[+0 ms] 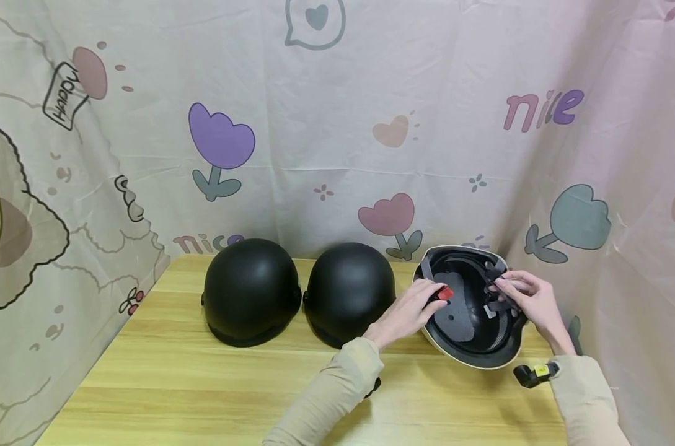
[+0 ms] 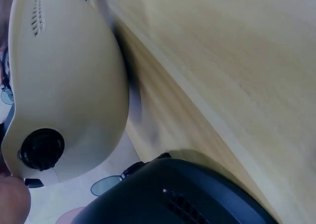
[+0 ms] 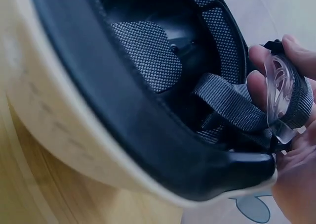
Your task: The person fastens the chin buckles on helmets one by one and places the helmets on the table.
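Observation:
A beige helmet [image 1: 485, 360] lies upside down at the table's right, its black padded inside facing up. My left hand [image 1: 406, 313] is at its left rim and pinches a red-and-black buckle [image 1: 445, 293] between thumb and fingers. Over the opposite side, my right hand [image 1: 529, 303] grips the chin strap [image 3: 229, 100]. A clear plastic chin cup [image 3: 279, 95] on that strap shows in the right wrist view, with a small black clip [image 3: 274, 47] at the fingertips. From the left wrist, the helmet's outer shell shows a black round fitting [image 2: 42, 149]; the buckle is hidden there.
Two black helmets stand dome up on the wooden table [image 1: 203, 396]: one at the left [image 1: 251, 291], the other [image 1: 351, 288] close beside my left hand. A patterned cloth [image 1: 315, 124] hangs behind the table and along its sides.

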Tool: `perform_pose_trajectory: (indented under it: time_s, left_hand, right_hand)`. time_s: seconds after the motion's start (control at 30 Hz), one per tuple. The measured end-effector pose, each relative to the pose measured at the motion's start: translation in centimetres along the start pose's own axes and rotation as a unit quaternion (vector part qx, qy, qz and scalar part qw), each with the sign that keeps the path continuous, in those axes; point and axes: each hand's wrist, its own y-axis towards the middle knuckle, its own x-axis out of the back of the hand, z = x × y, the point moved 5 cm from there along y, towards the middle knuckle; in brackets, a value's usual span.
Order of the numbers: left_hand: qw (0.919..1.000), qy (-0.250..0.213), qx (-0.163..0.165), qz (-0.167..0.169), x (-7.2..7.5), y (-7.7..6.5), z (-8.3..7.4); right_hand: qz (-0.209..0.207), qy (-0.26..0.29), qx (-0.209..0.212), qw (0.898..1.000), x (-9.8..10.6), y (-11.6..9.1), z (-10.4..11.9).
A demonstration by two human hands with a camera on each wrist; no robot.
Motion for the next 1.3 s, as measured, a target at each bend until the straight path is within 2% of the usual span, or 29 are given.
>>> perform_pose_trajectory:
  time_s: [0.3, 0.4, 0.6, 0.7, 0.97, 1.2, 1.3]
  left_hand:
    - [0.9969, 0.003, -0.029, 0.073, -0.1, 0.3, -0.3]
    - [0.9964, -0.022, -0.018, 0.08, -0.2, 0.3, -0.3]
    - [0.9929, -0.086, 0.021, 0.079, -0.3, 0.4, 0.2]
    - [0.9917, -0.096, 0.035, 0.079, -0.3, 0.3, 0.6]
    - [0.9848, -0.13, 0.051, 0.103, -0.5, 0.3, 1.2]
    - [0.9729, -0.189, 0.087, 0.1, -0.3, 0.1, 1.5]
    - [0.9735, -0.187, 0.089, 0.097, -0.2, 0.0, 1.7]
  right_hand:
    - [-0.024, 0.056, 0.014, 0.998, -0.7, 0.0, 0.0]
    - [-0.014, 0.071, 0.012, 0.997, -0.8, 0.0, 0.0]
    - [0.008, 0.068, 0.003, 0.998, -1.1, 0.0, 0.1]
    - [0.014, 0.047, 0.003, 0.999, -1.2, 0.1, 0.3]
    - [0.025, -0.042, 0.02, 0.999, -1.3, 0.3, 0.9]
    - [0.061, -0.066, 0.035, 0.995, -1.7, 0.3, 1.1]
    - [0.067, -0.081, 0.04, 0.994, -2.0, 0.3, 1.4]
